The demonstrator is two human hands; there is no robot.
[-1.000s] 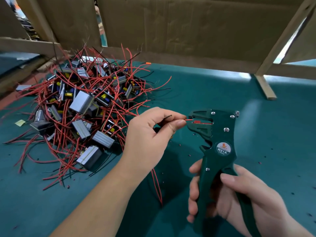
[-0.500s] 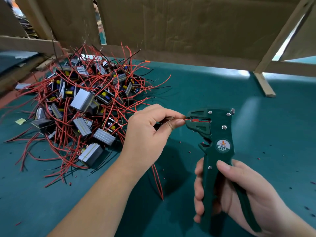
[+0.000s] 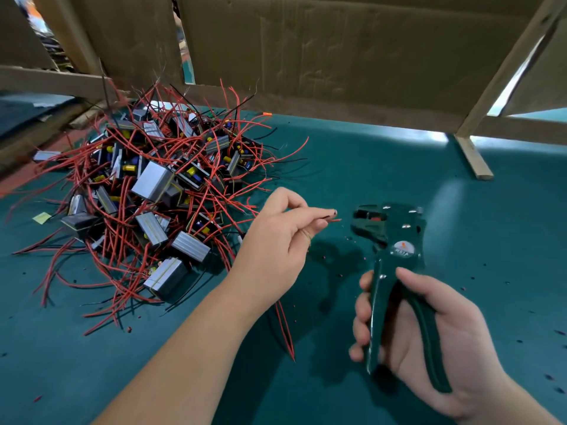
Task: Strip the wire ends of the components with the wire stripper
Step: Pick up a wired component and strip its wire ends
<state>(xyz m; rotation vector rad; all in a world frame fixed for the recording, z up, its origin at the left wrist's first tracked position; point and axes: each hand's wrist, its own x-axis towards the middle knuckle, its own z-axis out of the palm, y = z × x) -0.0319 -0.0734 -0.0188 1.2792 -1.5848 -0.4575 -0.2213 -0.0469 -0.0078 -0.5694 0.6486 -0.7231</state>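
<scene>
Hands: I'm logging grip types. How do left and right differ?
The left hand pinches red and black wire ends; the right hand grips the green wire stripper by its handles. The left hand is beside the component pile; the right hand farther off. Both hold something.

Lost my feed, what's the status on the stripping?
Right hand grips wire stripper. Left hand pinches wire ends, just short of its head. Nothing between them.

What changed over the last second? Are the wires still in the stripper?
No. The left hand has drawn the wire ends it pinches leftward, out of the head of the wire stripper; a gap now separates them. The right hand still grips the handles, and the pile of components lies as before.
</scene>
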